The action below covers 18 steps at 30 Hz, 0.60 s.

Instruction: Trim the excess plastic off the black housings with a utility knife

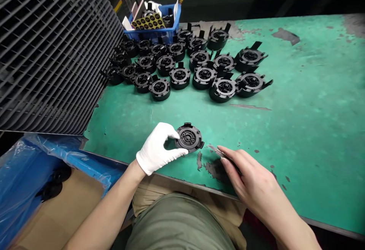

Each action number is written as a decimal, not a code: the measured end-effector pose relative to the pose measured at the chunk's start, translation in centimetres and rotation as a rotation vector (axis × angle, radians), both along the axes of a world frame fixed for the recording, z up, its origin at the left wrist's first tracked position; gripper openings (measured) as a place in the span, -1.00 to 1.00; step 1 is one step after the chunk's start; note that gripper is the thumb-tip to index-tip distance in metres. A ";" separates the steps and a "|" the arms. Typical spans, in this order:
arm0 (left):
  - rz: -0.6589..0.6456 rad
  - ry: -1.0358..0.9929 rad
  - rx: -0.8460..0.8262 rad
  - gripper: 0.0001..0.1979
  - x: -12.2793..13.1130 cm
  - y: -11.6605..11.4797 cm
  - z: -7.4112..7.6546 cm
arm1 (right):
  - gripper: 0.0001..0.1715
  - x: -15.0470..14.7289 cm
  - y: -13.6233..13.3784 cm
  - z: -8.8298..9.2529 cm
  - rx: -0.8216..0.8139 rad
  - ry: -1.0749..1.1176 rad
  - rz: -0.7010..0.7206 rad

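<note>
My left hand (157, 148), in a white glove, grips a round black plastic part (189, 138) by its left edge between thumb and fingers. The part's ribbed face with a central hub is turned up, and small tabs stick out at its rim. Just to the right, my bare right hand (247, 170) is closed around a small knife (217, 151). Its thin, pointed metal blade points left towards the part, a short gap away from it. Most of the knife's handle is hidden in my fingers.
Several similar black round parts (180, 76) stand in rows on the worn green table (308, 121). Behind them is a blue bin (168, 33) with parts and a yellow-black sheet. Dark grey grating (51, 48) rises at left. Below it, a blue-lined carton (76, 200) holds black pieces.
</note>
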<state>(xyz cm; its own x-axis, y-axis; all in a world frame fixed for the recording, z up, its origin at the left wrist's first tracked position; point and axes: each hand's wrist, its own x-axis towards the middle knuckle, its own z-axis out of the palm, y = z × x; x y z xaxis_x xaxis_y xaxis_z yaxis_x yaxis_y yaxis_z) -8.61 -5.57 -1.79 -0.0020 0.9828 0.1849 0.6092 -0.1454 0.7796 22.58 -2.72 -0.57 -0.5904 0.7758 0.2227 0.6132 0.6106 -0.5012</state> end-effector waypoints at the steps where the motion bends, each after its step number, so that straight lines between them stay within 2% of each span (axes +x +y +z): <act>1: -0.002 0.006 0.015 -0.55 0.0 0.0 -0.1 | -0.62 -0.2 0.0 0.1 -0.006 -0.002 0.009; 6: -0.047 0.014 0.161 -0.69 0.0 0.0 -0.2 | -0.66 -0.7 0.0 0.1 -0.018 -0.024 0.041; 9: -0.055 0.020 0.221 -0.70 0.0 0.1 -0.3 | -0.69 -0.8 0.0 -0.1 -0.022 -0.037 0.058; 14: -0.064 0.013 0.294 -0.63 0.0 0.1 -0.6 | -0.75 -1.1 -0.4 -0.2 -0.071 -0.013 0.120; 18: -0.036 0.036 0.236 -0.49 0.0 -0.1 -1.0 | -0.71 -2.0 -0.8 0.2 -0.082 0.048 0.139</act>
